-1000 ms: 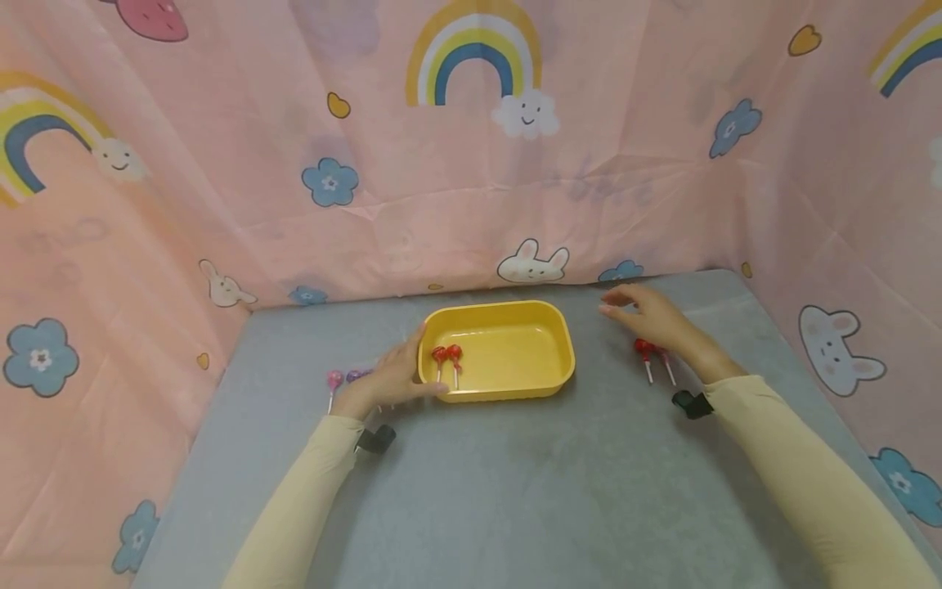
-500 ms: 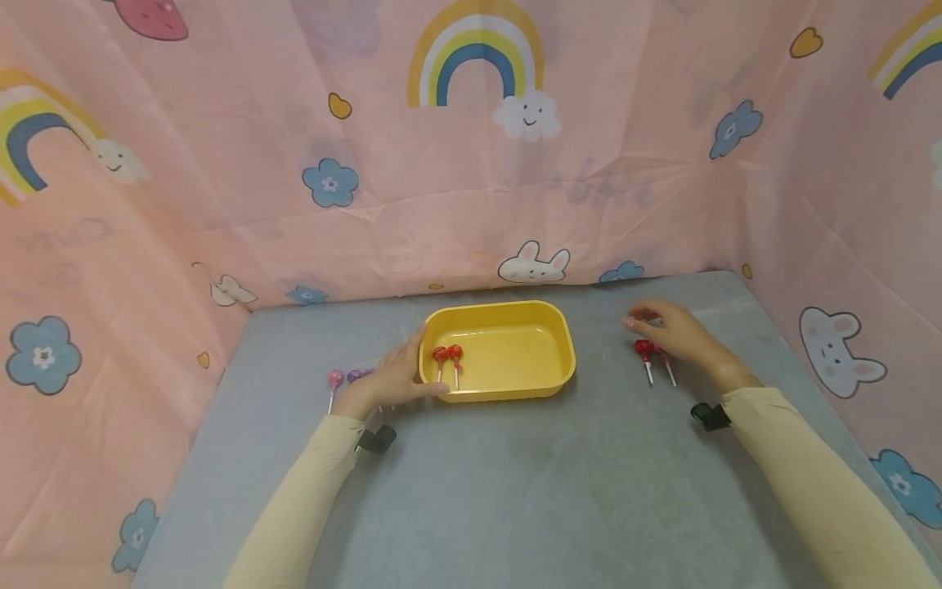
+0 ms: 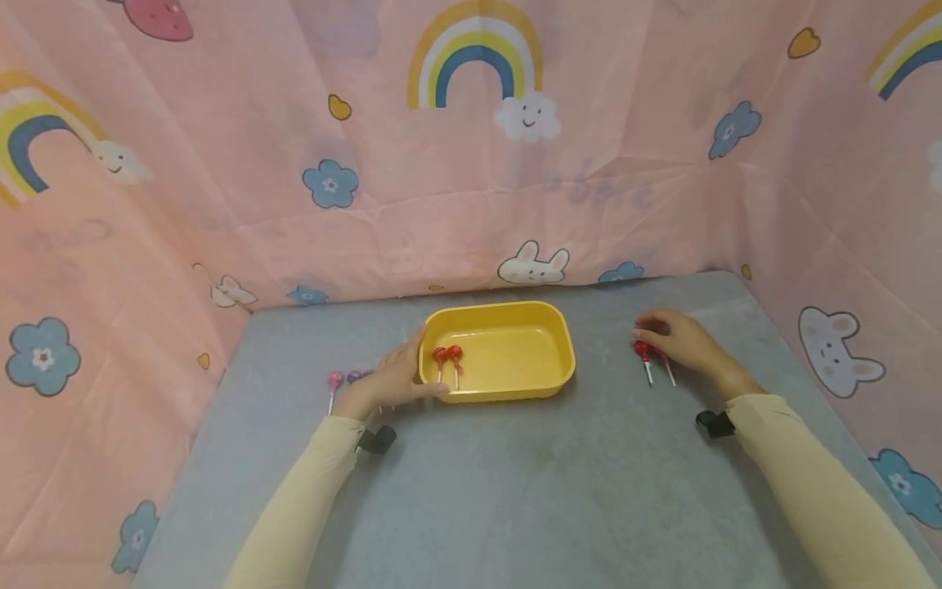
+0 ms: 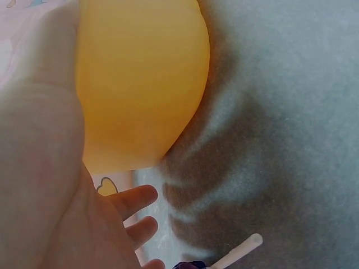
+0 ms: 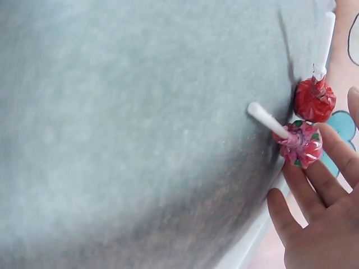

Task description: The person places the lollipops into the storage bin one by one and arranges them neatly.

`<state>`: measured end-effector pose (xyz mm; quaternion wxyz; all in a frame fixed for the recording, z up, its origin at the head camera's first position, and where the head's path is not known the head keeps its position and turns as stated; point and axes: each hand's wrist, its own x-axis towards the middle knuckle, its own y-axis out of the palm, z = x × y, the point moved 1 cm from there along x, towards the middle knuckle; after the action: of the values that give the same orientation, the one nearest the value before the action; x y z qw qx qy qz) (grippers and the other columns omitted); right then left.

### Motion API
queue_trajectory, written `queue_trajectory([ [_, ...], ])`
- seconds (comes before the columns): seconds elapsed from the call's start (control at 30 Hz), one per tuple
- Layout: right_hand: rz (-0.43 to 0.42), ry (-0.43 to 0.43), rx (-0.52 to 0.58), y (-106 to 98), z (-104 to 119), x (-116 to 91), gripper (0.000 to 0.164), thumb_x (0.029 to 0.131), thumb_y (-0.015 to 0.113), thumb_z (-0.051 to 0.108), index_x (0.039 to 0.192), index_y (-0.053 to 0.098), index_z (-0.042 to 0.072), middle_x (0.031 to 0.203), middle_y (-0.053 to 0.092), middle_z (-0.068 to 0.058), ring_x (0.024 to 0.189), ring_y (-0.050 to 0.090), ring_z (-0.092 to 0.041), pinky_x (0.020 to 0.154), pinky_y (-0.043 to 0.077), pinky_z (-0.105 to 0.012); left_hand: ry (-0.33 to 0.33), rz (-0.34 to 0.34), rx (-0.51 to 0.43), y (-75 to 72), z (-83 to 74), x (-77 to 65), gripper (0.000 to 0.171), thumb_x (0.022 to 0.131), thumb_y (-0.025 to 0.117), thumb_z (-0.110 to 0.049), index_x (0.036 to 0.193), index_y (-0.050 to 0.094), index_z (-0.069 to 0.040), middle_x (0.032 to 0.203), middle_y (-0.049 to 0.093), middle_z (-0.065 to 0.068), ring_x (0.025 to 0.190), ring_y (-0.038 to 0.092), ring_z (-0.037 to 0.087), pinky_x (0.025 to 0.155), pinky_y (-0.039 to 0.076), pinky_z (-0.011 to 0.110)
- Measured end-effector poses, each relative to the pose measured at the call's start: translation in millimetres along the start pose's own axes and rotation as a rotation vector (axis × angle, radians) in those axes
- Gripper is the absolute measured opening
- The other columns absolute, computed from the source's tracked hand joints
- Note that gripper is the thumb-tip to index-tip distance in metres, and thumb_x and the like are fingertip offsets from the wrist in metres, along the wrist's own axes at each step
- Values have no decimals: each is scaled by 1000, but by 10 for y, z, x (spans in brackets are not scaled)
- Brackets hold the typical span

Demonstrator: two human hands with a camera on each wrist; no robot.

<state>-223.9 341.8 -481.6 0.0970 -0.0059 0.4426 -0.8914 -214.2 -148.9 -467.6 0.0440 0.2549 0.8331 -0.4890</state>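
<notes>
The left hand (image 3: 397, 376) rests against the left end of a yellow tub (image 3: 500, 394), its thumb along the front corner. In the left wrist view, several straight fingers (image 4: 137, 200) extend beside the tub's wall. Two red lollipops (image 3: 440, 355) lie inside at the left. On the right, the right hand (image 3: 680, 337) hovers with spread fingers over a red lollipop (image 3: 643, 349) and a pink one (image 5: 300, 144), partly hidden in the head view. The right wrist view shows fingertips close behind the candy heads, the thumb standing apart.
A pink lollipop (image 3: 334, 379) and purple-wrapped lollipops (image 3: 356, 376), partly covered by the left hand, lie left of the tub. The grey tabletop (image 3: 530, 491) meets a pink printed curtain (image 3: 257, 204) at the back and sides. Dark wrist mounts (image 3: 379, 439) sit on both wrists.
The right hand has moved right and nearer, lowering from beyond the lollipops to right over them. The left hand and the tub have kept their places.
</notes>
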Motion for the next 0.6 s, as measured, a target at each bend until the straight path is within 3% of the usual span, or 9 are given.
queue_trajectory([
  [0.33, -21, -29, 1, 22, -55, -20, 54, 96, 62, 41, 130, 58, -1, 135, 56, -25, 126, 51, -43, 107, 37, -61, -1, -9, 0, 11, 28, 5, 120, 81, 70, -63, 159, -12, -24, 168, 11, 15, 154, 14, 39, 125, 15, 57],
  [0.6, -64, -48, -44, 36, -90, -49, 47, 91, 70, 40, 115, 67, 1, 133, 52, -24, 128, 44, -44, 107, 33, -64, 5, -22, -1, 28, 62, 32, 120, 79, 71, -66, 159, -10, -26, 167, 14, 14, 153, 18, 39, 123, 19, 59],
])
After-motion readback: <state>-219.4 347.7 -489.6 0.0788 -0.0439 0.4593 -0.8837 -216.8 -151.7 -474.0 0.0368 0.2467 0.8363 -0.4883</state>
